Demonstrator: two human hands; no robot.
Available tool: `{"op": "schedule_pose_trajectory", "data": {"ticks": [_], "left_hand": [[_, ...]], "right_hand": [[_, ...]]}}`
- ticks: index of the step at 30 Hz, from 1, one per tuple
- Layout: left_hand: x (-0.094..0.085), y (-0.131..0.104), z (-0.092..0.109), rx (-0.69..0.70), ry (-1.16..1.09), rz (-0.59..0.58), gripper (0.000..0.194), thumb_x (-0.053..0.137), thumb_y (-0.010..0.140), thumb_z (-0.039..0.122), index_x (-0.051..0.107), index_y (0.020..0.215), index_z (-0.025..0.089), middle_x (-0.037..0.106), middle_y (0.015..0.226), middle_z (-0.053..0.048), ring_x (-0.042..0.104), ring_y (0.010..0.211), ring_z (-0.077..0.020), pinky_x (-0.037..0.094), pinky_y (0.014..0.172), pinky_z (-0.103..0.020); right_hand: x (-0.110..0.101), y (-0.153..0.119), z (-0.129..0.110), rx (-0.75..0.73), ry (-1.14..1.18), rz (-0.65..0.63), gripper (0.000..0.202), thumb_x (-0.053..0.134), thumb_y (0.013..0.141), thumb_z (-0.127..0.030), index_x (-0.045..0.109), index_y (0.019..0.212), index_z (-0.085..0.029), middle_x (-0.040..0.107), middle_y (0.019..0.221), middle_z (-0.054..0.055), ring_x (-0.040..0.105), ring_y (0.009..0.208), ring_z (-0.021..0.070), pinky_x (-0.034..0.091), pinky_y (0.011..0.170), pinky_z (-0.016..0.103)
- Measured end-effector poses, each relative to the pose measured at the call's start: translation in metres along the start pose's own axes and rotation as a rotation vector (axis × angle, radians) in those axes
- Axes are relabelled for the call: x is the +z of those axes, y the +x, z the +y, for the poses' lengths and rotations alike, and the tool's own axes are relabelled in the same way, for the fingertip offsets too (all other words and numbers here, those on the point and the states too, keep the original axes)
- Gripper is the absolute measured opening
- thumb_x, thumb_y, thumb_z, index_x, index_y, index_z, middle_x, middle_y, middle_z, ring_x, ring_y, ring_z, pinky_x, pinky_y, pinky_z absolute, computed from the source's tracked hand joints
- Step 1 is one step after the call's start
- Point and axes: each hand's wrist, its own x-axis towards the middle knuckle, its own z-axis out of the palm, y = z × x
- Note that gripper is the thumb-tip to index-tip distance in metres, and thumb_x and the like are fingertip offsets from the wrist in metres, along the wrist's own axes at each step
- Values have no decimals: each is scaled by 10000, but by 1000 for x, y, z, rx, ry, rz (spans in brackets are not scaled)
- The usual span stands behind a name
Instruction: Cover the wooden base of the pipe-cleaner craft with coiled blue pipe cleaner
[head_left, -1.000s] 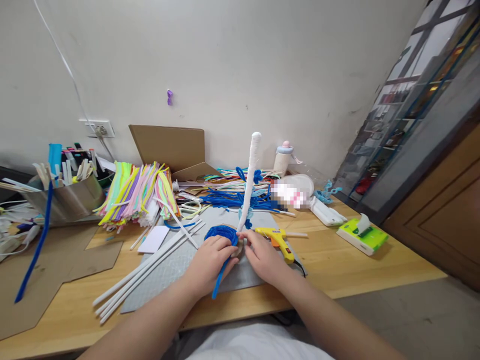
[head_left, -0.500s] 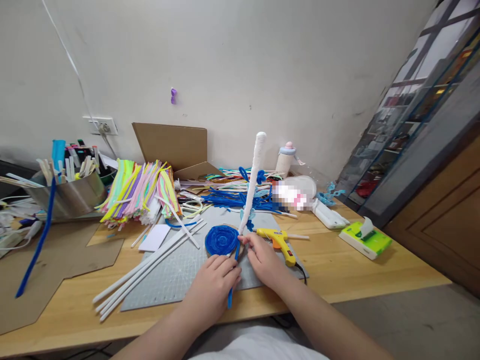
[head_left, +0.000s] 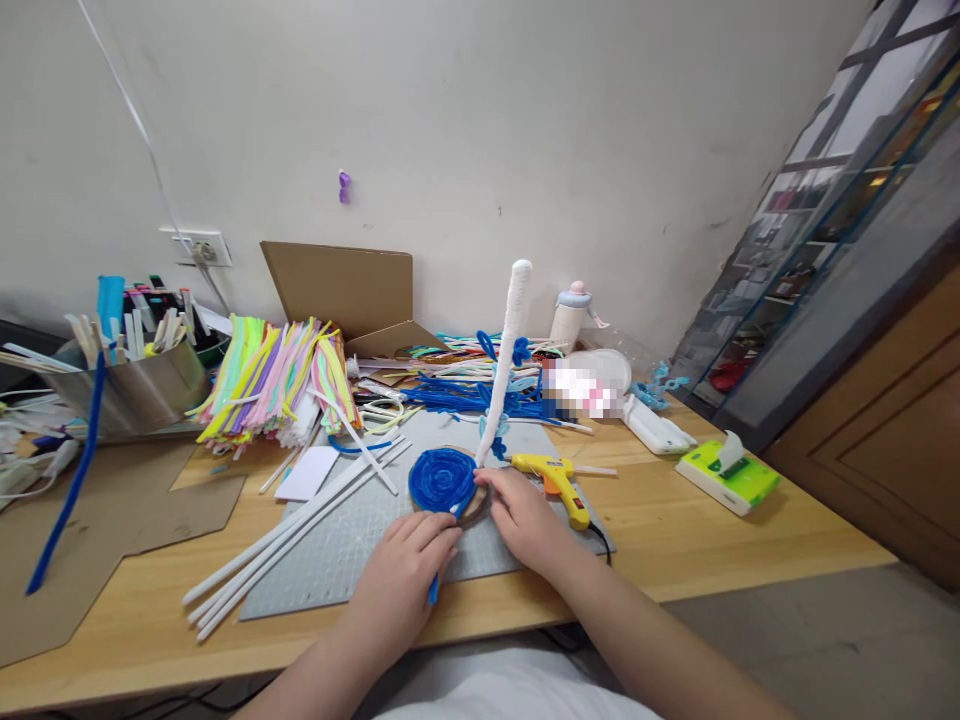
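A coil of blue pipe cleaner [head_left: 442, 478] lies flat on a round wood-coloured base [head_left: 474, 508], which rests on the grey cutting mat [head_left: 330, 555]. At the coil's right edge a white fuzzy stem [head_left: 508, 360] stands up, leaning slightly right. My left hand [head_left: 409, 570] is closed around the coil's loose blue tail, whose end pokes out below the fingers. My right hand [head_left: 521, 510] is closed at the foot of the white stem, against the base's right edge; its fingertips partly hide what they pinch. Blue flower shapes [head_left: 499, 440] show behind the stem.
A yellow glue gun [head_left: 555, 475] lies right of my right hand, its cord trailing off the mat. White sticks [head_left: 300, 530] cross the mat at left. Bundled coloured pipe cleaners [head_left: 277, 385], a metal pot [head_left: 146, 385] and a green tissue pack [head_left: 727, 475] stand around.
My left hand has moved left and slightly down, drawing the blue tail round under the coil's lower edge. My right hand stays at the foot of the stem.
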Motion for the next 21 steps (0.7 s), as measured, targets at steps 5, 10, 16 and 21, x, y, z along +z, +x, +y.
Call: {"op": "schedule_pose_trajectory", "data": {"ticks": [5,10,16,21], "left_hand": [[-5,1,-2,-1,0,20,306,415,874,95,603,1084,215,643,1132,-70,576,1022,-220,477,861,-405],[-11,2,-7,-17,14,15,313,405,893,127,604,1116,221,648,1115,-73,575,1014,-223,469,853,-401],[-8,-1,-12,-52,-18,17,298,415,905,147,601,1124,225,647,1117,-61,566,1028,-225,453,872,-412],[-6,-2,-16,-46,-11,46,339,433,890,138,586,1172,243,644,1131,-60,566,1025,-226,455,868,-400]], "right_hand": [[1,1,2,-62,-12,10,404,431,795,-40,584,1131,-205,620,1146,81,541,1078,212,423,954,415],[0,2,1,-78,-69,-4,315,452,846,-99,636,1076,-211,619,1173,83,547,1090,209,433,959,410],[1,3,2,-79,-89,-8,300,453,860,-116,643,1074,-210,624,1170,80,551,1084,204,440,953,401],[1,3,2,-82,-96,-13,307,455,855,-110,643,1078,-207,621,1180,80,552,1087,202,439,958,397]]}}
